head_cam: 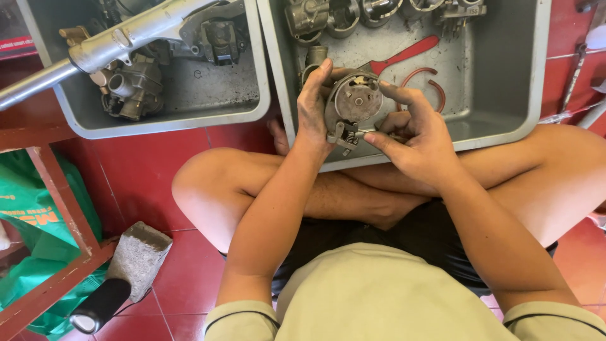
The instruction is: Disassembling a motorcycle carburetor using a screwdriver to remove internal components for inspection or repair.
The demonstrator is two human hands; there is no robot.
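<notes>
Currently, the left hand (314,104) grips a round grey metal carburettor body with a spring-loaded linkage (352,107), fingers wrapped round its left rim so the flat face turns up toward the camera. The right hand (420,136) steadies the opposite rim with its forefinger, while thumb and middle finger pinch narrowly on a thin tool or pin at the linkage; its tip is too small to identify. The part is held above the near edge of the grey plastic tray (505,107), apparently so loose pieces fall inside.

Within that tray, a red-handled tool (404,55) and a reddish ring gasket (429,85) lie just beyond the hands; the near right corner is open. A second grey tray (183,104) at the left holds metal engine parts (129,88) and a silver tube (95,53) overhanging its left edge. Crossed legs close the space beneath the hands.
</notes>
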